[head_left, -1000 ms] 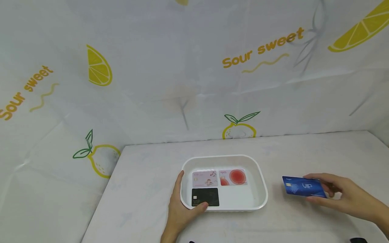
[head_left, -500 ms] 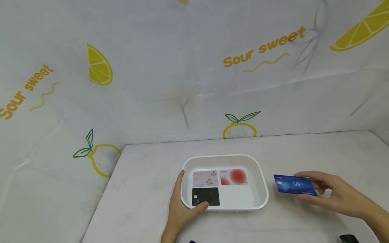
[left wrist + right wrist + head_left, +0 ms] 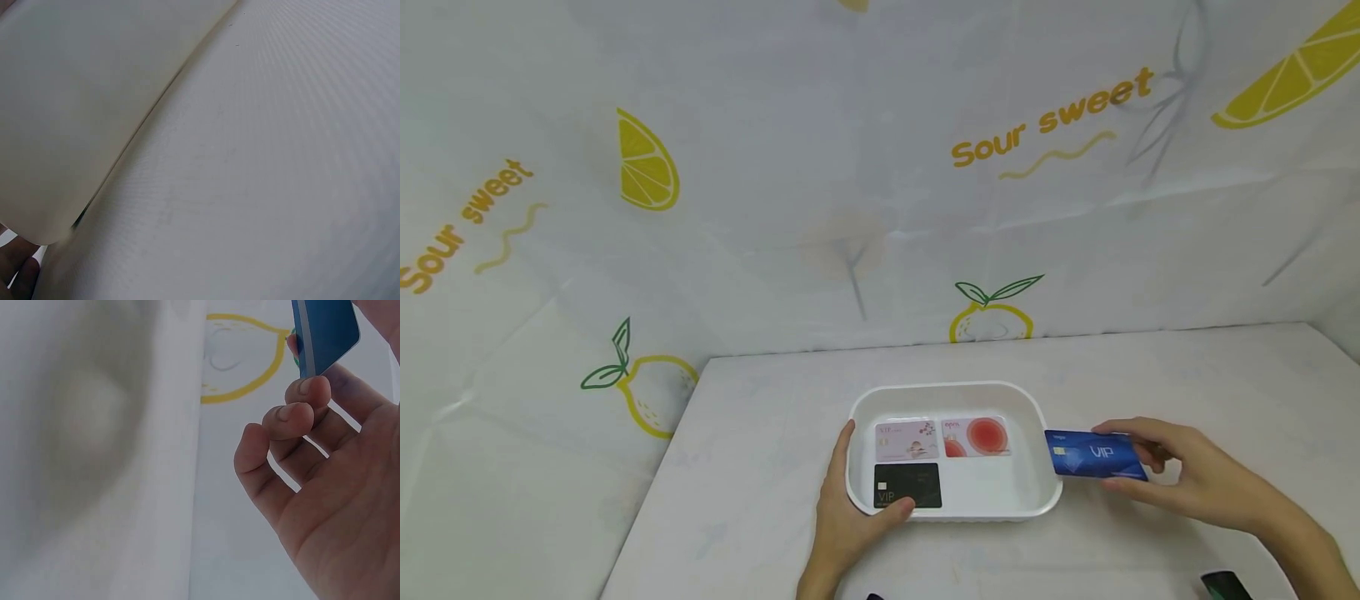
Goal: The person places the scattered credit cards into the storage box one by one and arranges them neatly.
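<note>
A blue VIP card is pinched at its right end by my right hand, thumb at the near edge and a finger at the far edge. The card's left end overlaps the right rim of a white tray in the head view. The right wrist view shows the card's back and loosely bent lower fingers. My left hand grips the tray's near left corner, thumb over the front rim. Inside the tray lie a pink VIP card, a red-circle card and a black VIP card.
The tray stands on a white-covered table. A dark object shows at the bottom right, and a small dark tip at the bottom middle. Behind the table hangs a white sheet with lemon prints.
My right hand has carried the blue card leftward, from the table at the right to the tray's right rim. The left hand and the tray have stayed in place.
</note>
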The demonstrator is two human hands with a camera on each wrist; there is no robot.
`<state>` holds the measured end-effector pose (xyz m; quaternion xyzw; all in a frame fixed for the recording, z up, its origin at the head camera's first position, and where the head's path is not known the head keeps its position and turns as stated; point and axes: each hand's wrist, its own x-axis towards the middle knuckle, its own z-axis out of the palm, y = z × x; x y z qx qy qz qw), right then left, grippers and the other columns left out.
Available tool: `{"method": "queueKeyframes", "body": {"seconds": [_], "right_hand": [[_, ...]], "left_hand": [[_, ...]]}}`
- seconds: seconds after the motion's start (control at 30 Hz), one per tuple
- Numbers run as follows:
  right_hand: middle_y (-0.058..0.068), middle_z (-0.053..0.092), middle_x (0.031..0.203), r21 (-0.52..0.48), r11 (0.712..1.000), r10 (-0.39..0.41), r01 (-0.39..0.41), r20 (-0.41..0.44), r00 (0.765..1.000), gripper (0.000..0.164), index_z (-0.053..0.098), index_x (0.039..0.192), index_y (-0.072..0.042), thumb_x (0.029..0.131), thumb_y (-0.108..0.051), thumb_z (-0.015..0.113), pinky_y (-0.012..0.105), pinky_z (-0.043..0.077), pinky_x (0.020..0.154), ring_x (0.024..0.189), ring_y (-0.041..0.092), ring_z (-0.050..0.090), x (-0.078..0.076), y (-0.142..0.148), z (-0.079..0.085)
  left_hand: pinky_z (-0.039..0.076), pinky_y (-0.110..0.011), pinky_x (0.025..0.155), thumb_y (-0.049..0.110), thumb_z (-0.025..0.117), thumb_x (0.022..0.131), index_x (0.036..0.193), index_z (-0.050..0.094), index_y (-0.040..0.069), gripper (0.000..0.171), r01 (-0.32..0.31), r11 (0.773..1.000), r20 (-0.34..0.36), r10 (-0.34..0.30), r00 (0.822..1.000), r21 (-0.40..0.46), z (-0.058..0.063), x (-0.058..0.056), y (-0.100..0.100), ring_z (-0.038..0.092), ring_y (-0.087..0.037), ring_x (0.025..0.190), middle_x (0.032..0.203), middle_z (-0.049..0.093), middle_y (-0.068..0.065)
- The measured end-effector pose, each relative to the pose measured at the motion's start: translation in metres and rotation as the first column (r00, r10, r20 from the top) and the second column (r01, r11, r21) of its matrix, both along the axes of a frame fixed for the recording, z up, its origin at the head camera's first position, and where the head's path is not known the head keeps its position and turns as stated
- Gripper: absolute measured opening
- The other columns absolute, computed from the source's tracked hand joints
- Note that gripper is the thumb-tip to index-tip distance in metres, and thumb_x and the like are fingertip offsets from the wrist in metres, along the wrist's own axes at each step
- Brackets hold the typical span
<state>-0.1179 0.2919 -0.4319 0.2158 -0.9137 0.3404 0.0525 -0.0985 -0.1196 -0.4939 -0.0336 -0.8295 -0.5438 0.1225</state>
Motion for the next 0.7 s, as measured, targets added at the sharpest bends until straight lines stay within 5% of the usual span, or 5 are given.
{"method": "queueKeyframes", "body": {"seconds": [0.7], "right_hand": [[-0.012, 0.055, 0.089, -0.005, 1.000, 0.030, -0.030, 0.032, 0.999, 0.049, 0.070, 0.121, -0.023, 0.076, -0.027, 0.091, 0.024, 0.039, 0.060, 0.081, 0.002, 0.050, -0.003, -0.032, 0.009]], "left_hand": [[0.052, -0.030, 0.093, 0.040, 0.096, 0.056, 0.159, 0.032, 0.032, 0.121, -0.014, 1.000, 0.025, 0.014, 1.000, 0.000, 0.001, 0.001, 0.000, 0.061, -0.018, 0.115, 0.142, 0.061, -0.005]]}}
